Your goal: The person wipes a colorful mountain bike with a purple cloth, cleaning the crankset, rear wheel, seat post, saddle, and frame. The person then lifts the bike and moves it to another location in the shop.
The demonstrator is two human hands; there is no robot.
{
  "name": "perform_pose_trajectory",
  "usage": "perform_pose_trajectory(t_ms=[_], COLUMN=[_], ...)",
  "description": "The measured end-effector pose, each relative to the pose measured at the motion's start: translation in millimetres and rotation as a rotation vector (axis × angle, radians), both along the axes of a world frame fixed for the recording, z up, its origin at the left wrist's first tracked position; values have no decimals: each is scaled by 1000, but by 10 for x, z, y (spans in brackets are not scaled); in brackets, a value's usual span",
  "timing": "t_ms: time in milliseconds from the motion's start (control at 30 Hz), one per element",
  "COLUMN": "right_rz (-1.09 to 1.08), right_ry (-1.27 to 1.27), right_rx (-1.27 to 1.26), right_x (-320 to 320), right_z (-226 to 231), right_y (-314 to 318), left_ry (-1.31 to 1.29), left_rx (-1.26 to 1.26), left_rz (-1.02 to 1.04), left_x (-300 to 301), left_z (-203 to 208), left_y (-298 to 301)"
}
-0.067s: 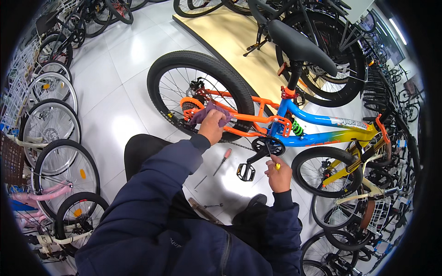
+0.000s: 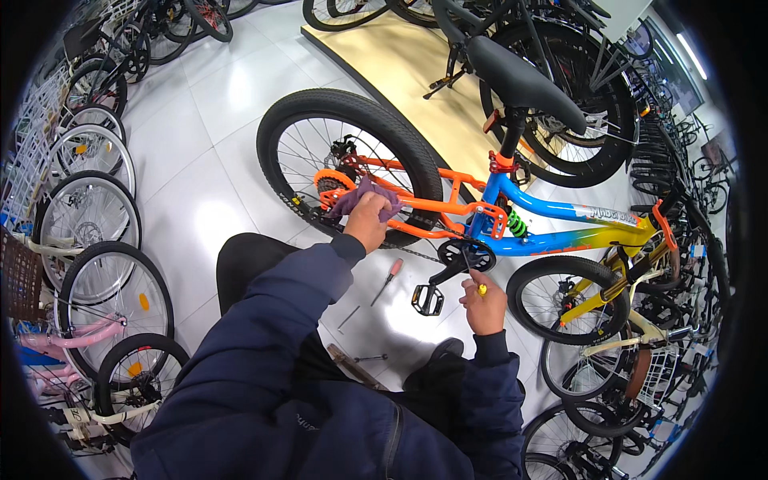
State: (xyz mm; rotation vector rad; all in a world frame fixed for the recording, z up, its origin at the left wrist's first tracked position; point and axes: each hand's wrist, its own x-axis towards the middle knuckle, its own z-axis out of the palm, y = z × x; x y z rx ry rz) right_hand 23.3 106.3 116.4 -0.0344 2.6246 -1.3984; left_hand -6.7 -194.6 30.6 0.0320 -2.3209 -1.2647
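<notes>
A bicycle with an orange, blue and yellow frame (image 2: 552, 242) stands before me, its fat rear wheel (image 2: 424, 144) to the left. Closed around a crumpled purple rag (image 2: 352, 200), my left hand (image 2: 368, 222) presses it to the orange rear frame beside the sprockets. My right hand (image 2: 485, 304) grips a thin tool with a yellow end (image 2: 482, 289). Its narrow shaft points at the chainring (image 2: 478, 254); whether the tip touches is unclear. Just left of that hand hangs a black pedal (image 2: 427, 300).
On the white tiles lie a red-handled screwdriver (image 2: 393, 274), a thin metal rod (image 2: 349, 318) and a small wrench-like tool (image 2: 371, 358). Parked bicycles line both sides, with a pink one (image 2: 92, 332) at left. Behind the wheel is a low wooden platform (image 2: 400, 60).
</notes>
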Motion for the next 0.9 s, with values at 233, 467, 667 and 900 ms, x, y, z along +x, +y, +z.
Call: perform_pose_trajectory(t_ms=[233, 467, 667, 900], right_rz=[15, -17, -88, -49], right_ry=[-6, 40, 7, 473], right_rx=[-11, -13, -113, 124], right_x=[38, 119, 130, 39], right_z=[19, 127, 187, 265], right_y=[30, 130, 159, 123], left_ry=[-556, -448, -449, -255], left_rx=[-84, 442, 314, 407], left_rz=[292, -338, -292, 211], left_x=[167, 202, 140, -318], left_z=[-556, 79, 769, 1282], left_y=[-162, 415, 400, -631])
